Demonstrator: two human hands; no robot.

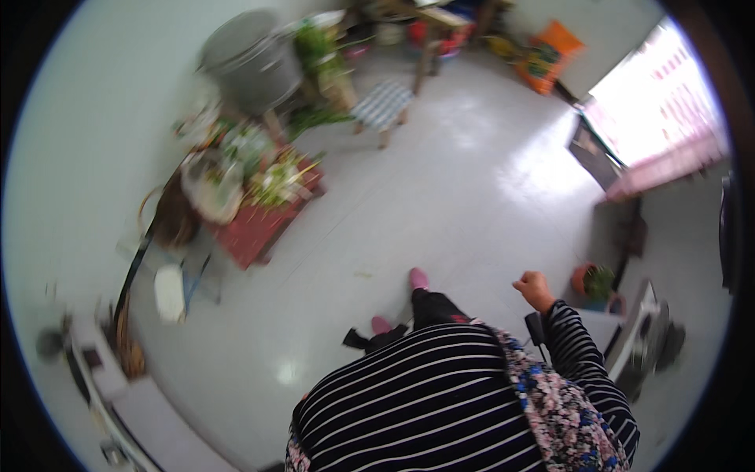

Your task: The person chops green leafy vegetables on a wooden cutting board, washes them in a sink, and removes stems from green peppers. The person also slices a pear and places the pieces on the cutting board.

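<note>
My right hand hangs over the floor at the right, its fingers curled into a loose fist with nothing visible in it. Its sleeve is black with thin white stripes. Nearest to it is a potted plant in an orange-brown pot, apart from the hand. My left hand is out of view behind my striped top. Below me, pink shoes stand on the grey floor. Ahead on the left, a low red table bears loose leafy greens and a whitish plastic bag.
A large lidded grey metal pot stands at the back left, near bundled greens. A checked-top stool is beyond the red table. A white-seated stool stands left. An orange bag leans near the bright doorway with its pink curtain.
</note>
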